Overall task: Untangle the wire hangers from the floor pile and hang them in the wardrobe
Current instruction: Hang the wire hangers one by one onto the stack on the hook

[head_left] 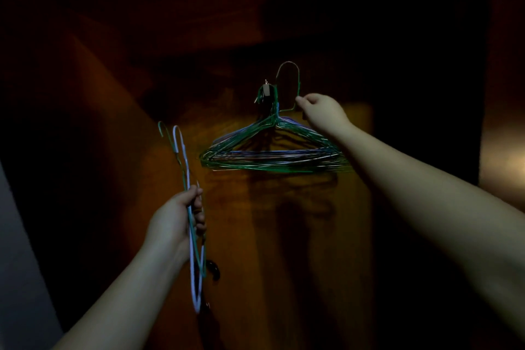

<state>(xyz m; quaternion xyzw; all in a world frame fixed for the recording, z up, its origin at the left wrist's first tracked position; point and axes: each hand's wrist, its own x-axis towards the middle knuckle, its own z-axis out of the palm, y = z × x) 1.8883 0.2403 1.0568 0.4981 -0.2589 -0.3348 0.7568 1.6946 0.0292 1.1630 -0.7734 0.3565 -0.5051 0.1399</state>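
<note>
- Left of the hung bunch of hangers (272, 150), the left hand (177, 221) is curled tight round two more wire hangers (189, 207), one green and one pale. Their hooks point up and their long parts hang down past the wrist.
- Just below that hand, something small and dark (213, 270) shows, too dim to name.
- Behind the bunch is the brown wood of the wardrobe (113, 122). It is very dark, so much of it is hard to see.
- At the top of the bunch, the hooks sit on a small metal peg (267, 91). The bunch hangs flat against the wood, green wires in front, purple and pale ones behind.
- Just right of the peg, one green hanger (295, 88) is held up with its round hook higher than the peg. It is not on the peg yet.
- Right of the bunch, the right hand (319, 112) pinches that green hanger by its neck, just under the hook.
- To do this step well, I think the hook should go left, over the peg, then come down slowly till it sits.
- Keep the wire flat like the others, so it does not catch in them.
- Hold the two spare hangers away from the bunch, or they may snag.
- Let go only when the hook rests on the peg.
</note>
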